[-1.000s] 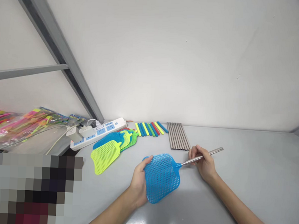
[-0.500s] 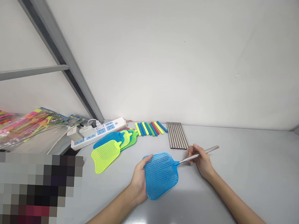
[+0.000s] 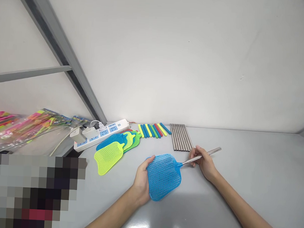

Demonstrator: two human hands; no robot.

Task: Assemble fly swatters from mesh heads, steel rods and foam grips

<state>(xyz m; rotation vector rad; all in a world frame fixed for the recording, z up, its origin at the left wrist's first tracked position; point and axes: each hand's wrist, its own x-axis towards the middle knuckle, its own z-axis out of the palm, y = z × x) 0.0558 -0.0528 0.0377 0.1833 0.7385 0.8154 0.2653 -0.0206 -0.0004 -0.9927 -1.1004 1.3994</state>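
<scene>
My left hand (image 3: 141,183) is closed on the left edge of a blue fly swatter head (image 3: 164,177), a perforated plastic paddle, with the thumb on top. A silvery metal tube (image 3: 215,151) meets the neck of that paddle and slants up to the right. The fingers of my right hand (image 3: 202,162) are wrapped round the tube near its middle. How deep the neck sits in the tube cannot be made out. Beyond my right hand lies a row of several similar metal tubes (image 3: 180,137).
Several coloured swatter heads (image 3: 109,157) overlap on the grey table (image 3: 256,167) at left. Coloured sticks (image 3: 153,131) lie in a row near the wall. A white power strip (image 3: 107,133) with plugs and cables stands behind the heads. Plastic-wrapped bright items (image 3: 36,126) lie far left.
</scene>
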